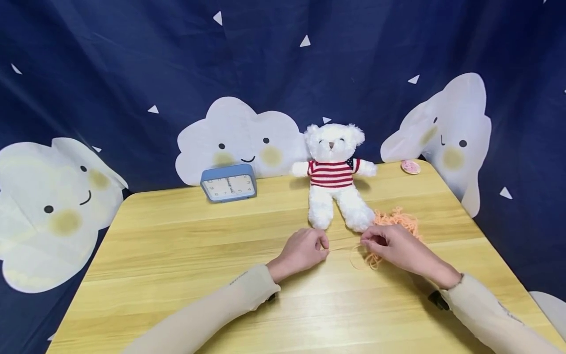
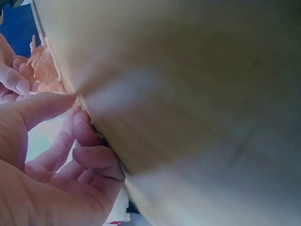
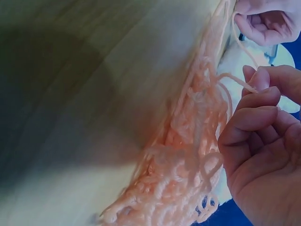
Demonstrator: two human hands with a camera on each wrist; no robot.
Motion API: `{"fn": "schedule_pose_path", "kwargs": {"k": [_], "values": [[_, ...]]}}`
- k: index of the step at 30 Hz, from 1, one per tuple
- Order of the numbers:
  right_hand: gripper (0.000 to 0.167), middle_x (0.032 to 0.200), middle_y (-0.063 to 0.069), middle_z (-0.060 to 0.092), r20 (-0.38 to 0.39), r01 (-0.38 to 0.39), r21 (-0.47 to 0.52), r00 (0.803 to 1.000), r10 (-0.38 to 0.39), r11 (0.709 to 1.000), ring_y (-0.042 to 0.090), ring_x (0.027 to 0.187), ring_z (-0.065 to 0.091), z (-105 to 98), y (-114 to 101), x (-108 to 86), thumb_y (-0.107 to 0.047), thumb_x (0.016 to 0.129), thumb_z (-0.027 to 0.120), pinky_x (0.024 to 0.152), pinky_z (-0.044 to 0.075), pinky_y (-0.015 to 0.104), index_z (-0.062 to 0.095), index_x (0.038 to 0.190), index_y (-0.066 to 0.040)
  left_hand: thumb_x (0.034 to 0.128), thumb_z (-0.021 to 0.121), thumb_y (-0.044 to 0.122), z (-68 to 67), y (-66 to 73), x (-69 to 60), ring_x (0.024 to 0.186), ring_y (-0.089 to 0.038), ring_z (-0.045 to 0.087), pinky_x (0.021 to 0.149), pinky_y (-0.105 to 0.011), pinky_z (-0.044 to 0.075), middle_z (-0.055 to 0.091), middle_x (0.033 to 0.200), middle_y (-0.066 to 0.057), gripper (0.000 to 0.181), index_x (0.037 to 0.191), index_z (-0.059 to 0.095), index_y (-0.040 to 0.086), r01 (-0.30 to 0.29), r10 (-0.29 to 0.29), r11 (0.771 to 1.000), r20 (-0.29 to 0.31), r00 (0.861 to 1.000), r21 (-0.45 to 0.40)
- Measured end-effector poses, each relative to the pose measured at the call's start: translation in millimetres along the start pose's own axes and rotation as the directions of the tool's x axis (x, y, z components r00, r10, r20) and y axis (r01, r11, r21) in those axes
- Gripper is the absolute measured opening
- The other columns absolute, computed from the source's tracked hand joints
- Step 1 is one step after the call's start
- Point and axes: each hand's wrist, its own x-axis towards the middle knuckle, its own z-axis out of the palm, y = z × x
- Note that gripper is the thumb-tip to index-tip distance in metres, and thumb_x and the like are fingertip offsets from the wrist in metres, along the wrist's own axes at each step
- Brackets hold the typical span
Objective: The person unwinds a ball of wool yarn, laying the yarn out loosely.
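Note:
A tangled heap of peach yarn (image 1: 400, 219) lies on the table beside the teddy bear's foot, with loose loops trailing toward the front. My right hand (image 1: 395, 246) pinches a strand of it between thumb and forefinger, as the right wrist view shows with the yarn (image 3: 188, 155) bunched beside the fingers. My left hand (image 1: 302, 250) pinches the same strand, which runs thin between the two hands just above the tabletop. In the left wrist view the left thumb and forefinger meet at the strand, and the other fingers (image 2: 96, 160) are curled.
A white teddy bear (image 1: 331, 174) in a striped shirt sits behind the hands. Left of it stands a blue clock (image 1: 229, 183). A small pink round object (image 1: 410, 167) lies near the back right corner of the wooden table (image 1: 177, 246). A dark cloud-print curtain (image 1: 265, 59) hangs behind.

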Motion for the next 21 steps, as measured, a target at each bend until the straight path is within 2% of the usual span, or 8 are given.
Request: {"fn": "schedule_pose_path", "kwargs": {"k": [5, 12, 15, 16, 17, 19, 21], "values": [[0.006, 0.079, -0.01, 0.066, -0.002, -0.008, -0.005, 1.0, 0.008, 1.0, 0.004, 0.066, 0.053, -3, 2, -2.9, -0.008, 0.103, 0.076, 0.058, 0.048, 0.025, 0.08, 0.104, -0.012, 0.0936, 0.075, 0.001, 1.4, -0.9, 3.1, 0.065, -0.004, 0.052, 0.062, -0.022, 0.046, 0.057, 0.068, 0.012, 0.02, 0.082, 0.075, 0.017, -0.024, 0.025, 1.0, 0.005, 1.0, -0.01], [0.008, 0.074, -0.012, 0.06, -0.039, -0.037, -0.076, 0.999, 0.034, 0.996, 0.004, 0.057, 0.053, -18, 14, -12.7, -0.007, 0.103, 0.076, 0.055, 0.046, 0.026, 0.078, 0.101, -0.015, 0.0941, 0.074, -0.001, 1.2, -1.3, 2.8, 0.06, -0.004, 0.052, 0.065, -0.022, 0.048, 0.058, 0.063, 0.012, 0.02, 0.082, 0.076, 0.015, 0.004, -0.002, 0.999, 0.043, 0.999, -0.043], [0.012, 0.076, -0.015, 0.061, -0.079, -0.007, -0.146, 0.997, -0.004, 0.989, 0.003, 0.062, 0.055, -21, 21, -16.3, -0.006, 0.1, 0.079, 0.058, 0.048, 0.026, 0.077, 0.098, -0.018, 0.0938, 0.074, -0.001, 1.4, -1.0, 2.5, 0.06, -0.004, 0.054, 0.065, -0.023, 0.05, 0.06, 0.063, 0.011, 0.019, 0.083, 0.077, 0.015, 0.02, -0.017, 0.999, 0.048, 0.999, -0.05], [0.014, 0.078, -0.016, 0.061, -0.093, 0.009, -0.17, 0.995, -0.025, 0.985, 0.002, 0.066, 0.055, -21, 24, -17.6, -0.005, 0.098, 0.081, 0.06, 0.049, 0.026, 0.077, 0.097, -0.018, 0.0931, 0.074, 0.0, 6.4, -6.8, 4.5, 0.06, -0.004, 0.054, 0.065, -0.022, 0.05, 0.06, 0.063, 0.012, 0.02, 0.082, 0.076, 0.017, 0.016, -0.013, 0.998, 0.041, 0.999, -0.057], [0.017, 0.08, -0.016, 0.061, -0.112, 0.042, -0.198, 0.992, -0.065, 0.979, 0.002, 0.069, 0.055, -21, 27, -18.9, -0.003, 0.095, 0.083, 0.061, 0.049, 0.025, 0.077, 0.096, -0.019, 0.0931, 0.074, 0.0, 6.7, -6.8, 4.4, 0.06, -0.004, 0.055, 0.065, -0.022, 0.05, 0.06, 0.064, 0.011, 0.02, 0.083, 0.076, 0.017, 0.019, -0.017, 0.998, 0.043, 0.999, -0.057], [0.022, 0.087, -0.014, 0.059, -0.141, 0.108, -0.261, 0.979, -0.149, 0.959, 0.003, 0.074, 0.053, -18, 32, -22.6, -0.001, 0.089, 0.088, 0.062, 0.048, 0.024, 0.077, 0.097, -0.018, 0.0929, 0.073, 0.0, 8.1, -7.9, 4.5, 0.062, -0.005, 0.056, 0.065, -0.023, 0.051, 0.061, 0.066, 0.011, 0.019, 0.084, 0.075, 0.017, 0.017, -0.014, 0.999, 0.046, 0.999, -0.048], [0.03, 0.095, -0.01, 0.06, -0.166, 0.164, -0.319, 0.96, -0.226, 0.933, 0.004, 0.077, 0.053, -15, 34, -28.3, 0.0, 0.083, 0.092, 0.063, 0.049, 0.024, 0.077, 0.102, -0.016, 0.0915, 0.075, 0.002, 14.9, -17.8, 6.0, 0.063, -0.004, 0.054, 0.064, -0.02, 0.048, 0.058, 0.067, 0.013, 0.019, 0.085, 0.071, 0.02, -0.004, 0.007, 0.998, 0.039, 0.999, -0.059]]}}
